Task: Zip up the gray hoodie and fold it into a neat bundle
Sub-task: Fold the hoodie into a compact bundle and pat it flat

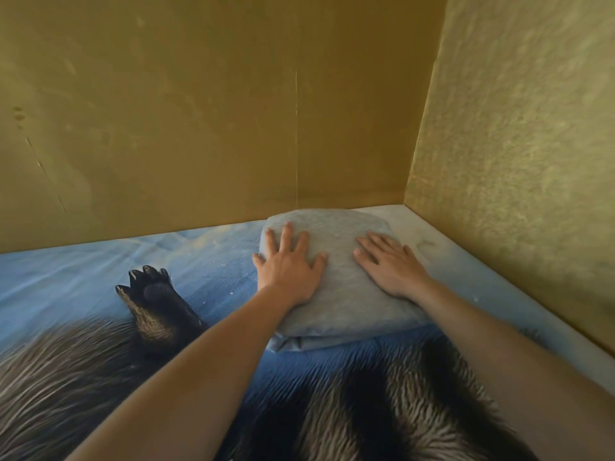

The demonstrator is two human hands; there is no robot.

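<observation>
**Both hands flat on the folded gray hoodie in the bed's far corner**

The gray hoodie (336, 284) lies folded into a thick, rounded bundle on the bed sheet (206, 261), toward the far right of the bed, close to the corner where the two walls meet. Its far edge sits just short of the far wall (199, 111), and the right wall (519, 144) runs near its right side. At the bundle's near edge, the folded layers show as stacked lips of cloth, one over another. No zipper, hood or sleeve shows; all of that is tucked inside the folds or hidden.

The left hand (289, 264) rests palm down on the left part of the bundle, fingers straight and spread, the thumb pointing right across the cloth. The smallest finger reaches the bundle's left edge. The right hand (389, 264) rests palm down on the right part, fingers straight and close together, pointing toward the far left. Neither hand grasps anything; both lie released and flat, pressing on the top of the cloth. The two bare forearms reach in from the near side.

The bed sheet is blue, printed with a large furry animal: a dark paw (151, 287) with claws lies to the left of the bundle, and striped fur fills the near part. Along the right wall a pale strip of mattress (466, 261) shows beside the sheet.
</observation>
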